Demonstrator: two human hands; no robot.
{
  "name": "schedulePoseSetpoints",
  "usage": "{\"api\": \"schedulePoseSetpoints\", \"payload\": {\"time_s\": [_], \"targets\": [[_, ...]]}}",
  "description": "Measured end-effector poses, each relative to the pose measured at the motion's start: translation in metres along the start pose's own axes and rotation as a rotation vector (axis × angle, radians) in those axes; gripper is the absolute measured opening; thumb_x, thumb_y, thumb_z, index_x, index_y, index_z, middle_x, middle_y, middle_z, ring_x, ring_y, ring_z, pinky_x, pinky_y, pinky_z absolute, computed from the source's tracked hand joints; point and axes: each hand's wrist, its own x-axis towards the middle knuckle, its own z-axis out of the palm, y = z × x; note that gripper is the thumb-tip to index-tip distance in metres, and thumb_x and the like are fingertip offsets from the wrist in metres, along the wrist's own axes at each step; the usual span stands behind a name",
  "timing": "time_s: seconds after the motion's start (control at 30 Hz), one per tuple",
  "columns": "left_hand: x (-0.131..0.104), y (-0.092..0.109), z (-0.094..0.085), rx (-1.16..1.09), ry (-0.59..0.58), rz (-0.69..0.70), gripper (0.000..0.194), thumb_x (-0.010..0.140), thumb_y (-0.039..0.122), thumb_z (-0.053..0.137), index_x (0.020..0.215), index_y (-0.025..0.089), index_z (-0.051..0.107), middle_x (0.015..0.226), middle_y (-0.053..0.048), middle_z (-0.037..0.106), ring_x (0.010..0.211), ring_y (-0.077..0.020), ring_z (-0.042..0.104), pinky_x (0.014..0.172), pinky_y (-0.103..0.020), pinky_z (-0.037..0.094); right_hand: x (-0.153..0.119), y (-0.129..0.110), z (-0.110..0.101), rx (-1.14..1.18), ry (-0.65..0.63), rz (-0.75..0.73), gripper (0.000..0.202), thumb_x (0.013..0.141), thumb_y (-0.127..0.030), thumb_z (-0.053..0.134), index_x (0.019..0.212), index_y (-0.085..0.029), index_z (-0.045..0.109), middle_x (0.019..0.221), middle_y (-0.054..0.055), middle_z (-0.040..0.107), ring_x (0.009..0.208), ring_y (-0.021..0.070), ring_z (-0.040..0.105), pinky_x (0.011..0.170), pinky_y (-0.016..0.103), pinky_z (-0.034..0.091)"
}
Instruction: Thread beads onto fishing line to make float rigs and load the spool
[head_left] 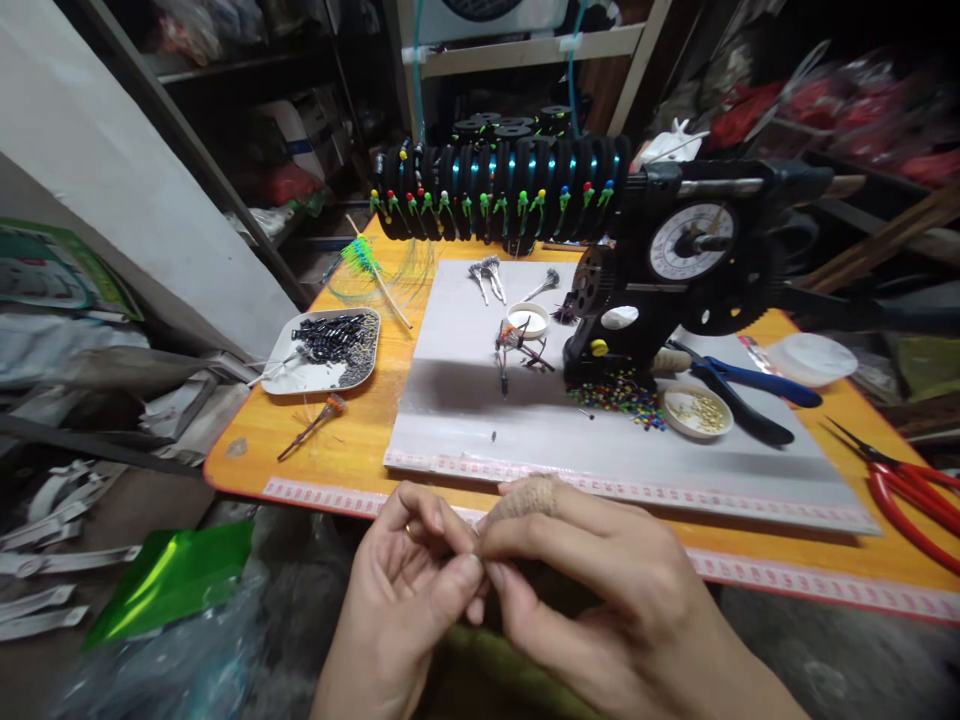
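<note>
My left hand (pixel 420 590) and my right hand (pixel 592 570) meet at the front edge of the table, fingertips pinched together. Whatever lies between the fingertips is too small and too covered to make out. A tan wrap (pixel 529 497) goes round a finger of my right hand. Just beyond the hands is a grey-white board (pixel 465 400) with a pink measuring tape (pixel 637 490) along its front edge. On the board lie a cluster of dark and orange-tipped pieces (pixel 514 340), a small white dish (pixel 529 318) and a heap of coloured beads (pixel 619 395).
A black winding machine (pixel 690 250) with a row of spools (pixel 502 190) stands at the back. Left is a white tray (pixel 322 385) of dark pieces. Rightward are a dish of golden bits (pixel 696 425), blue-handled pliers (pixel 757 385) and red-handled pliers (pixel 900 490).
</note>
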Motion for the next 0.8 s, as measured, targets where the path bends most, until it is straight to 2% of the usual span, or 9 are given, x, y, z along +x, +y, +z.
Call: {"api": "schedulePoseSetpoints", "payload": {"time_s": [0.17, 0.3, 0.43, 0.53, 0.8], "targets": [[-0.0014, 0.0001, 0.0009, -0.003, -0.022, -0.024, 0.04, 0.072, 0.018, 0.083, 0.081, 0.02, 0.043, 0.068, 0.007, 0.057, 0.052, -0.0028, 0.051, 0.051, -0.014, 0.043, 0.0036, 0.0015, -0.004, 0.054, -0.047, 0.019, 0.019, 0.078, 0.002, 0.057, 0.082, -0.015, 0.067, 0.071, 0.002, 0.063, 0.066, 0.0118, 0.06, 0.061, 0.022, 0.05], [-0.0011, -0.0005, 0.0006, -0.062, -0.037, -0.054, 0.038, 0.075, 0.018, 0.08, 0.081, 0.02, 0.043, 0.07, 0.007, 0.057, 0.053, -0.0021, 0.051, 0.052, -0.014, 0.043, 0.0021, 0.002, 0.001, -0.003, 0.061, -0.01, 0.017, 0.08, 0.0, 0.057, 0.08, -0.015, 0.065, 0.072, 0.003, 0.065, 0.067, 0.0131, 0.061, 0.062, 0.023, 0.052], [0.0002, 0.0014, -0.0005, -0.137, -0.065, -0.103, 0.037, 0.075, 0.016, 0.08, 0.081, 0.02, 0.043, 0.071, 0.006, 0.059, 0.055, -0.0031, 0.052, 0.055, -0.015, 0.045, -0.001, 0.0032, 0.0058, 0.043, 0.171, 0.003, 0.015, 0.08, -0.002, 0.06, 0.085, -0.015, 0.066, 0.075, 0.002, 0.069, 0.068, 0.0119, 0.067, 0.064, 0.02, 0.054], [0.0002, 0.0034, -0.001, -0.158, -0.084, -0.11, 0.039, 0.074, 0.017, 0.081, 0.082, 0.02, 0.043, 0.071, 0.005, 0.06, 0.057, -0.004, 0.053, 0.056, -0.016, 0.045, -0.0017, 0.0008, 0.0044, 0.06, 0.208, 0.002, 0.019, 0.078, 0.001, 0.061, 0.085, -0.016, 0.067, 0.075, 0.002, 0.071, 0.068, 0.0112, 0.069, 0.066, 0.018, 0.056], [-0.0022, 0.0044, -0.0005, -0.108, -0.053, -0.061, 0.04, 0.072, 0.019, 0.083, 0.08, 0.02, 0.044, 0.072, 0.006, 0.06, 0.055, -0.0042, 0.055, 0.053, -0.015, 0.045, -0.001, -0.0064, -0.0021, 0.007, 0.122, -0.067, 0.023, 0.081, 0.002, 0.06, 0.093, -0.016, 0.07, 0.078, 0.004, 0.071, 0.071, 0.0126, 0.069, 0.066, 0.019, 0.059]]}}
